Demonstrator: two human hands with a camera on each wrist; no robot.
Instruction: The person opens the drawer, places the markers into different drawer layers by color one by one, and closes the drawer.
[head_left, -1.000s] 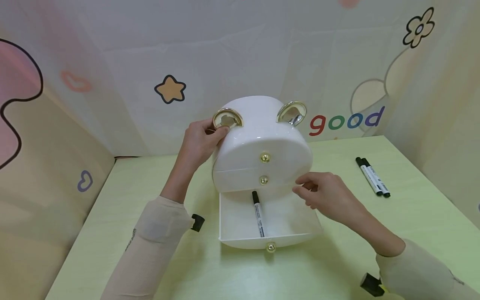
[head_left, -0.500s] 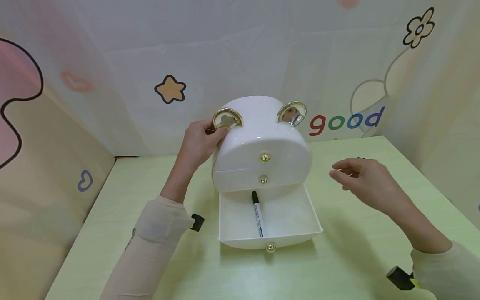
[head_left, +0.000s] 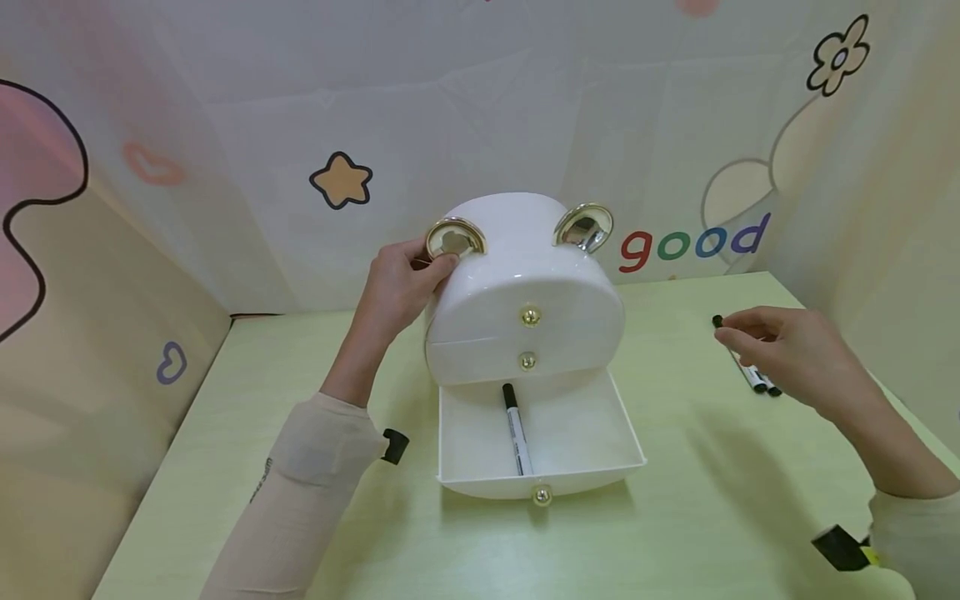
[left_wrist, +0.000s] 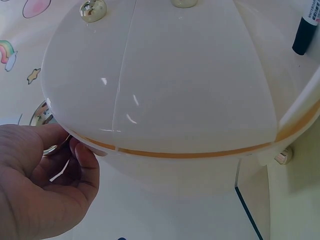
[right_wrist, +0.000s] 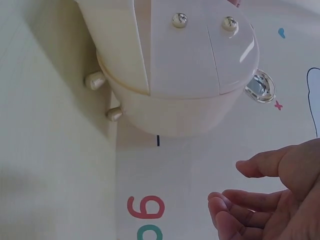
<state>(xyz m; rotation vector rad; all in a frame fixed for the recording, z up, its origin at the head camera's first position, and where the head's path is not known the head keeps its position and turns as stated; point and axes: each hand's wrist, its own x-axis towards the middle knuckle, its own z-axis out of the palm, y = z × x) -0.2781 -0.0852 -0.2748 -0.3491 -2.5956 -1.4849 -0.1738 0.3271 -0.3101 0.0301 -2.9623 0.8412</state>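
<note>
A white drawer box (head_left: 480, 321) with gold knobs and round gold ears stands on the table. My left hand (head_left: 401, 283) holds it at the left ear (head_left: 459, 237), thumb in front and fingers curled behind. The bottom drawer (head_left: 588, 429) is pulled out, and a black-capped white marker (head_left: 517, 429) lies in it. Over to the right, my right hand (head_left: 798, 354) hovers above two similar markers (head_left: 753, 380), partly covering them. Its thumb and fingers are apart with nothing between them, as the right wrist view also shows.
The pale green table (head_left: 300, 400) carries the box near its middle. A printed cloth backdrop (head_left: 262, 208) rises close behind the box and along both sides.
My right hand has moved right, from beside the box's lower drawers to over the two markers. My left hand, the box and the marker in the drawer have stayed put.
</note>
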